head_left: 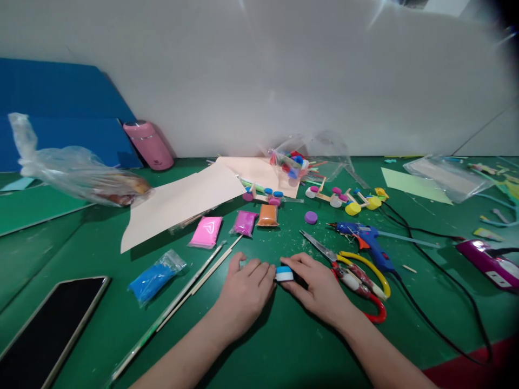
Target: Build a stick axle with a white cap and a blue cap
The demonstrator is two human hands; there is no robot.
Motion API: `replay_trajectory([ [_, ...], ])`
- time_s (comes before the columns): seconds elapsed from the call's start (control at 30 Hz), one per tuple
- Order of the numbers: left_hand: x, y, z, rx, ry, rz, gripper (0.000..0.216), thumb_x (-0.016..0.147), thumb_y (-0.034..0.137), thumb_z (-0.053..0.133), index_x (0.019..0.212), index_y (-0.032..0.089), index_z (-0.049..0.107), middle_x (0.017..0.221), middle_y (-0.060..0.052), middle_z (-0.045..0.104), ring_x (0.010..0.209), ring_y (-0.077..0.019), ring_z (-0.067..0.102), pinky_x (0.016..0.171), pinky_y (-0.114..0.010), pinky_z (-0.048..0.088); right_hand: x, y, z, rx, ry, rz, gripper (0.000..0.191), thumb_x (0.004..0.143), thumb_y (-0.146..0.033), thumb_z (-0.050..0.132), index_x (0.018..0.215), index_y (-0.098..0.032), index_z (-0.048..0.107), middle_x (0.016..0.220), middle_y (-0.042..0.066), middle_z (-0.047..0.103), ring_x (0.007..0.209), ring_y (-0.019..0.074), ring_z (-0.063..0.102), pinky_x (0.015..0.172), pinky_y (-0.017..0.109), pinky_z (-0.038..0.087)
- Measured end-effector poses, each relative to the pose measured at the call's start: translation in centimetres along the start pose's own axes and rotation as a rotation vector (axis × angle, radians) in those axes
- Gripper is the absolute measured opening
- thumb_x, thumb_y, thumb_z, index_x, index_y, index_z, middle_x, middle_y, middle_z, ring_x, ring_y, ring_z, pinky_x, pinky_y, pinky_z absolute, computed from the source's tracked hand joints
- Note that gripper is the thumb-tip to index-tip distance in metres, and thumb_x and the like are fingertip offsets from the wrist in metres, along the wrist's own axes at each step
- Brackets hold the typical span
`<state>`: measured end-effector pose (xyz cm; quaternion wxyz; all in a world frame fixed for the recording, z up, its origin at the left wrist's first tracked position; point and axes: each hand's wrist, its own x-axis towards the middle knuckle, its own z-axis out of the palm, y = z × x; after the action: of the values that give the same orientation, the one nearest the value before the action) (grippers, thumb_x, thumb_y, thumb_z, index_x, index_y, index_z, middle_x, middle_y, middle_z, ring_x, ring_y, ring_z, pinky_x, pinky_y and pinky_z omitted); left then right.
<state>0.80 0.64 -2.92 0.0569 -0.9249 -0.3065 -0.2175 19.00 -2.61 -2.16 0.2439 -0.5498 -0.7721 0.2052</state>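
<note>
A small round cap (284, 274), blue on top and white below, sits between my two hands just above the green table. My right hand (314, 283) grips its right side, thumb at the near edge and fingers at the far edge. At its left side are the curled fingers of my left hand (249, 286), pressed against the cap; the thumb is hidden. Beside my right hand lie scissors (324, 247) with yellow and red handles. Thin wooden sticks (203, 275) rest left of my left hand. A purple cap (311, 217) lies beyond the hands.
A blue glue gun (371, 240) with a black cord lies right, near a purple power strip (490, 262). Clay packets in blue (156, 276), pink (206, 231) and orange (267, 215) lie left and ahead. Small wheeled models (328, 195) stand behind. A phone (54, 329) is front left.
</note>
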Motion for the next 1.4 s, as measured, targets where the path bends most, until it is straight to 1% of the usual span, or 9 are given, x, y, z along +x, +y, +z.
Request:
replay_trajectory([
  [0.1,0.0,-0.3,-0.6,-0.057,0.024,-0.051,0.020,0.082,0.022,0.049,0.098,0.014,0.057,0.092,-0.007,0.067,0.083,-0.0223,0.058,0.080,-0.045,0.031,-0.1,0.0,0.0,0.037,0.006,0.009,0.037,0.081,-0.028,0.052,0.117,-0.021,0.050,0.101,0.007,0.056,0.090,0.0201,0.054,0.075,0.031,0.046],
  [0.27,-0.8,-1.7,-1.9,-0.225,-0.030,-0.168,0.040,0.075,0.032,0.059,0.111,0.016,0.052,0.102,-0.009,0.064,0.095,-0.0241,0.054,0.083,-0.043,0.036,-0.3,0.0,-0.3,0.065,-0.012,0.032,0.041,0.078,-0.026,0.054,0.119,-0.023,0.048,0.105,0.007,0.053,0.089,0.0199,0.054,0.074,0.031,0.047],
  [0.37,-1.3,-2.5,-2.5,-0.300,-0.036,-0.215,0.052,0.070,0.032,0.064,0.117,0.016,0.047,0.106,-0.010,0.060,0.099,-0.0229,0.052,0.085,-0.040,0.039,-0.4,0.0,-0.3,0.072,-0.025,0.052,0.043,0.078,-0.026,0.055,0.120,-0.024,0.047,0.108,0.007,0.051,0.086,0.0192,0.054,0.070,0.030,0.047],
  [0.47,-1.6,-3.0,-2.8,-0.338,-0.029,-0.258,0.052,0.069,0.031,0.065,0.117,0.017,0.047,0.107,-0.010,0.059,0.099,-0.0231,0.052,0.084,-0.039,0.042,-0.4,0.1,-0.3,0.081,-0.013,0.050,0.044,0.077,-0.026,0.055,0.120,-0.025,0.046,0.109,0.007,0.050,0.088,0.0193,0.053,0.071,0.030,0.047],
  [0.6,-1.5,-2.9,-2.5,-0.331,-0.028,-0.197,0.039,0.073,0.030,0.061,0.110,0.019,0.053,0.104,-0.009,0.060,0.098,-0.0228,0.052,0.084,-0.040,0.040,-0.4,0.1,-0.3,0.084,0.023,0.016,0.044,0.076,-0.024,0.056,0.119,-0.024,0.047,0.107,0.007,0.051,0.093,0.0207,0.052,0.077,0.032,0.046],
  [0.77,-0.9,-1.5,-1.6,-0.180,-0.083,-0.106,0.018,0.083,0.024,0.048,0.098,0.022,0.057,0.099,-0.006,0.062,0.096,-0.0223,0.051,0.082,-0.041,0.033,-0.4,0.0,-0.3,0.082,0.063,-0.021,0.033,0.076,-0.023,0.057,0.109,-0.022,0.054,0.101,0.007,0.053,0.094,0.0208,0.051,0.081,0.033,0.043],
  [1.03,-0.2,-0.4,-0.2,-0.055,-0.047,0.021,0.019,0.087,0.016,0.039,0.094,0.017,0.058,0.083,-0.005,0.065,0.080,-0.0185,0.054,0.074,-0.039,0.029,-0.1,0.0,-0.1,0.053,0.023,-0.033,0.032,0.080,-0.025,0.052,0.112,-0.021,0.053,0.100,0.007,0.055,0.092,0.0198,0.052,0.079,0.032,0.044],
  [1.17,-0.2,-0.5,0.0,-0.036,-0.055,0.027,0.021,0.087,0.014,0.038,0.093,0.016,0.058,0.078,-0.004,0.065,0.070,-0.0168,0.053,0.071,-0.038,0.029,0.0,0.0,-0.1,0.035,0.006,-0.045,0.026,0.084,-0.026,0.047,0.108,-0.021,0.056,0.097,0.006,0.056,0.089,0.0189,0.053,0.078,0.030,0.043],
  [1.4,-0.2,-0.5,0.3,-0.029,-0.034,0.041,0.019,0.086,0.014,0.040,0.092,0.015,0.058,0.074,-0.003,0.064,0.066,-0.0162,0.051,0.069,-0.038,0.029,0.2,-0.1,-0.1,0.029,-0.012,-0.047,0.025,0.085,-0.026,0.046,0.108,-0.021,0.056,0.097,0.006,0.056,0.088,0.0184,0.052,0.077,0.030,0.043],
])
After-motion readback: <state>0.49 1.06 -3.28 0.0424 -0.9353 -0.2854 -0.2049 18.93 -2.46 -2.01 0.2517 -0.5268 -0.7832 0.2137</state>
